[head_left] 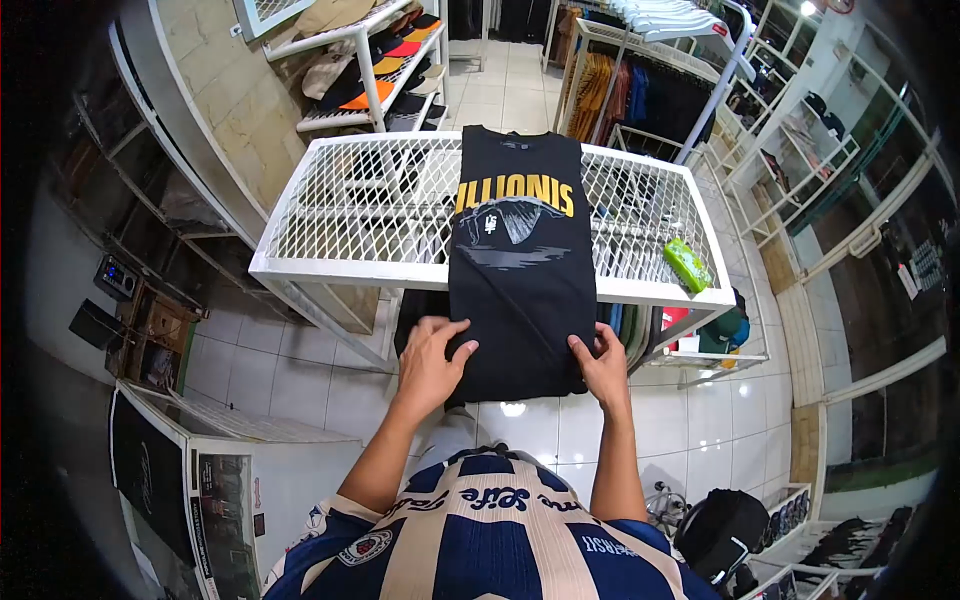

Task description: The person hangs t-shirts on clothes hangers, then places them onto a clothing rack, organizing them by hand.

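Note:
A black shirt [522, 300] with yellow lettering and a grey print lies lengthwise over a white mesh-topped table [350, 268], folded narrow. Its lower part hangs over the near edge toward me. At the left side of this hanging part is my left hand [432, 362], thumb and forefinger apart, fingertips at the cloth. My right hand [602, 366] is at the right side, its thumb on the shirt's edge and its fingers spread from it. Neither hand is closed round the fabric.
A bright green packet [687, 264] lies on the table's right end. Behind stand a white shelf of caps [385, 65] and a rack of hanging clothes [625, 90]. A white counter [290, 490] is at lower left, a black backpack [722, 535] at lower right.

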The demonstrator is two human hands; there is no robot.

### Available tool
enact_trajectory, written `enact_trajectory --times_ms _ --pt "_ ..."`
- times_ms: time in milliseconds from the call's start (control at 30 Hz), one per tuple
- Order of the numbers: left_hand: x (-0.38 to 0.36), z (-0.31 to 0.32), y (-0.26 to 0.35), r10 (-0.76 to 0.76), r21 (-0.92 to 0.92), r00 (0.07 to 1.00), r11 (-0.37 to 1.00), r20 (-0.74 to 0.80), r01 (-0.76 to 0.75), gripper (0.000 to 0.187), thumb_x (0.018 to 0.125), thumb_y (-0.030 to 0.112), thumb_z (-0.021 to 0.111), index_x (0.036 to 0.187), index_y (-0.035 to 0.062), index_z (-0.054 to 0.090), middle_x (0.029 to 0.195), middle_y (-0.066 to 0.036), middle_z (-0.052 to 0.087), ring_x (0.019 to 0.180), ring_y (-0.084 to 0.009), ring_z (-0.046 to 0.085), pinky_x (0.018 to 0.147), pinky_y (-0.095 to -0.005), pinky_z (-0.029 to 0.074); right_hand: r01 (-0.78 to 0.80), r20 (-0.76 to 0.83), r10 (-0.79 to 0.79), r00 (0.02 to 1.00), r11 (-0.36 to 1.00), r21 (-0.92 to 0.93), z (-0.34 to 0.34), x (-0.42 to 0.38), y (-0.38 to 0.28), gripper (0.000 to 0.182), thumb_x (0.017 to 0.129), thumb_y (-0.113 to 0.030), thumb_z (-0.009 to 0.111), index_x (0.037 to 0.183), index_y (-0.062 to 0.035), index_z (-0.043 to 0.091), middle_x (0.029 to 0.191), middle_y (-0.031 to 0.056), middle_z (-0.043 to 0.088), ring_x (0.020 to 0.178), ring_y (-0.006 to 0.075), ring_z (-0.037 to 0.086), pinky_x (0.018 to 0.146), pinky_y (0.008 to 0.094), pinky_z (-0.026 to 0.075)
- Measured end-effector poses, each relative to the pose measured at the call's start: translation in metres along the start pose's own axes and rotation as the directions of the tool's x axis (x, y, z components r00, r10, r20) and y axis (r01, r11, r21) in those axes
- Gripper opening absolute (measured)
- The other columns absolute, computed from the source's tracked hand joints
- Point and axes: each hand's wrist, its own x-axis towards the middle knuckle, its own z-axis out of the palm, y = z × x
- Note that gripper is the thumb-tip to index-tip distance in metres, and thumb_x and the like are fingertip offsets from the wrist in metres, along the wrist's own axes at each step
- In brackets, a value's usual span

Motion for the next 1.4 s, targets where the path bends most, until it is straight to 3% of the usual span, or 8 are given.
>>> enact_trajectory --times_ms 100,300,667,1000,1200,1267,1333,1400 --pt "0.022 0.000 0.021 0.223 0.139 0.947 0.971 -0.231 -0.195 0.039 0.091 0.028 0.074 0.123 0.0042 0.072 0.115 -0.017 0.066 0.116 -0.0366 0.060 0.102 -0.0426 0.047 -0.011 -0.045 0.009 0.999 0.999 -0.044 0.007 0.012 -0.009 0.040 0.092 -0.024 0.078 0.118 0.0022 0.064 0.095 0.0064 0.073 0.082 0.0100 0.062 0.076 0.0259 0.051" --pt "0.144 0.027 0.064 0.497 0.095 0.865 0.866 -0.062 -0.491 0.034 0.092 0.033 0.073 0.110 0.0042 0.074 0.101 -0.015 0.071 0.099 -0.0355 0.066 0.089 -0.0440 0.052 -0.028 -0.325 -0.012 0.946 0.993 -0.119 0.032 0.032 -0.030 0.040 0.088 -0.037 0.082 0.091 0.0008 0.068 0.068 -0.0008 0.058 0.063 0.0082 0.048 0.061 0.0266 0.045" --pt "0.368 0.129 0.099 0.389 0.478 0.907 0.835 -0.164 -0.272 0.045 0.087 0.044 0.073 0.107 0.0035 0.072 0.115 -0.018 0.065 0.116 -0.0364 0.058 0.091 -0.0502 0.050 -0.065 -0.463 0.039 0.886 0.997 -0.039 0.049 0.031 -0.028 0.035 0.085 -0.033 0.085 0.088 -0.0008 0.069 0.069 0.0004 0.064 0.060 0.0074 0.051 0.056 0.0268 0.043" --pt "0.383 0.144 0.085 0.465 0.435 0.843 0.840 -0.270 -0.324 0.019 0.093 0.023 0.065 0.098 0.0057 0.071 0.106 -0.013 0.066 0.109 -0.0330 0.058 0.089 -0.0487 0.046 0.032 -0.468 -0.185 0.864 0.948 -0.317 0.056 0.028 -0.051 0.028 0.085 -0.019 0.083 0.098 0.0026 0.070 0.081 0.0113 0.071 0.070 0.0163 0.065 0.064 0.0293 0.050" --pt "0.419 0.122 0.052 0.160 -0.338 0.952 0.908 -0.262 -0.245 0.025 0.098 0.028 0.063 0.105 0.0045 0.065 0.104 -0.017 0.070 0.101 -0.0369 0.065 0.090 -0.0421 0.050 0.282 -0.238 -0.448 0.862 0.813 -0.509 0.083 0.033 -0.107 0.025 0.085 -0.014 0.079 0.106 0.0004 0.074 0.088 0.0168 0.072 0.077 0.0328 0.071 0.071 0.0386 0.057" --pt "0.434 0.098 0.025 -0.019 -0.867 1.000 0.498 -0.008 0.002 0.025 0.101 0.025 0.059 0.107 0.0015 0.065 0.102 -0.011 0.071 0.097 -0.0259 0.067 0.088 -0.0379 0.052 0.456 0.129 -0.449 0.884 0.770 -0.447 0.088 0.038 -0.131 0.032 0.085 -0.021 0.081 0.110 -0.0011 0.076 0.086 0.0163 0.074 0.075 0.0321 0.071 0.068 0.0375 0.057" --pt "0.445 0.069 -0.023 0.070 -0.961 0.993 0.267 0.090 0.069 0.038 0.104 0.031 0.049 0.119 0.0008 0.065 0.113 -0.015 0.071 0.107 -0.0266 0.067 0.099 -0.0363 0.052 0.450 0.499 -0.256 0.828 0.834 -0.319 0.084 0.053 -0.150 0.034 0.086 -0.026 0.081 0.110 -0.0019 0.077 0.087 0.0165 0.075 0.076 0.0294 0.073 0.070 0.0351 0.058" --pt "0.414 0.031 -0.022 0.052 -0.950 0.948 0.037 0.313 0.311 0.048 0.103 0.036 0.045 0.126 -0.0020 0.063 0.122 -0.018 0.070 0.112 -0.0301 0.066 0.105 -0.0393 0.049 0.396 0.458 -0.298 0.838 0.909 -0.132 0.085 0.089 -0.145 0.028 0.090 -0.024 0.078 0.108 -0.0030 0.078 0.089 0.0129 0.078 0.080 0.0186 0.075 0.074 0.0300 0.058"
